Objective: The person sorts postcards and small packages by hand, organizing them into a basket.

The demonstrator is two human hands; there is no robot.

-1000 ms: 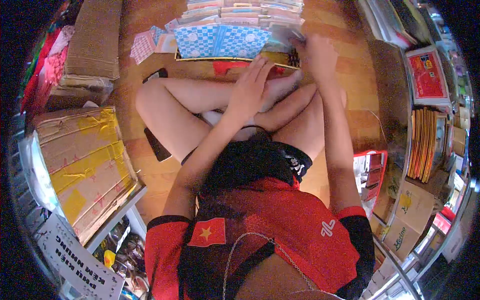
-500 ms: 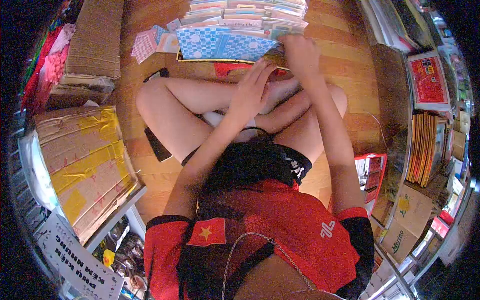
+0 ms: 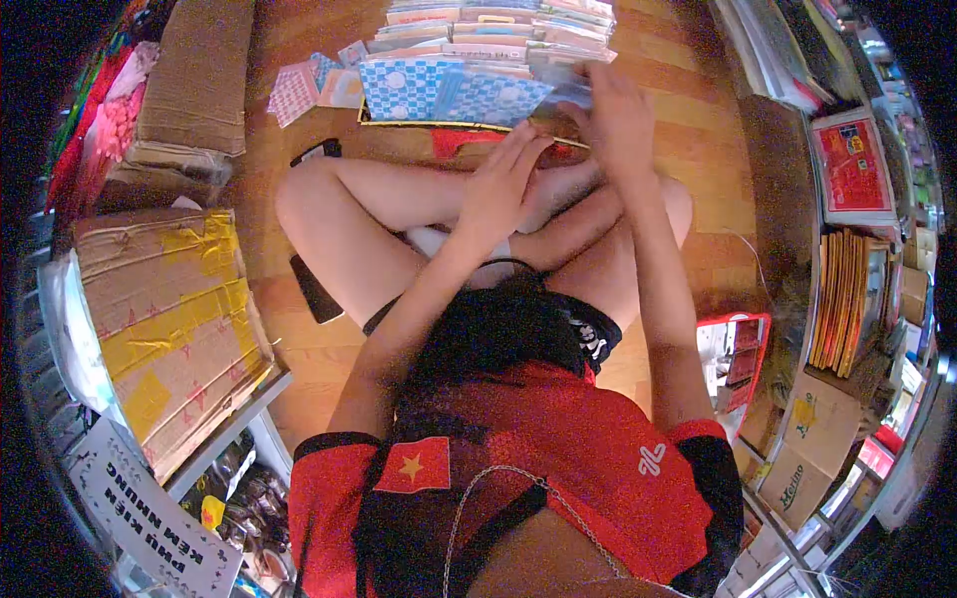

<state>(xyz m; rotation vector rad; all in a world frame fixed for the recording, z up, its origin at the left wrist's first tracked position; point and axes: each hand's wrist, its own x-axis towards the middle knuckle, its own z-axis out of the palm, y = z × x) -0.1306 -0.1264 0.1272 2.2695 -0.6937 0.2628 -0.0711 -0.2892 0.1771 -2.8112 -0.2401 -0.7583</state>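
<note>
A yellow-edged box (image 3: 419, 123) on the floor holds rows of upright paper packets (image 3: 498, 30), like envelopes or cards. Blue-and-white checked packets (image 3: 439, 95) stand at its near side. My left hand (image 3: 498, 184) has its fingers stretched out, their tips by the box's front rim. At the box's near right corner is my right hand (image 3: 620, 125), smeared by motion. Its fingers are beside a blurred bluish packet, and I cannot make out whether they grip it.
Loose pink and blue packets (image 3: 294, 92) lie left of the box. A dark phone-like object (image 3: 316, 289) is beside my left leg. Taped cardboard (image 3: 169, 319) stands at left; shelves with orange-edged booklets (image 3: 842, 299) line the right. A red-framed mirror (image 3: 735, 359) leans by my right arm.
My right hand has shifted slightly right, and its fingers have spread from the packets at the box's right end. My left hand stays by the front rim.
</note>
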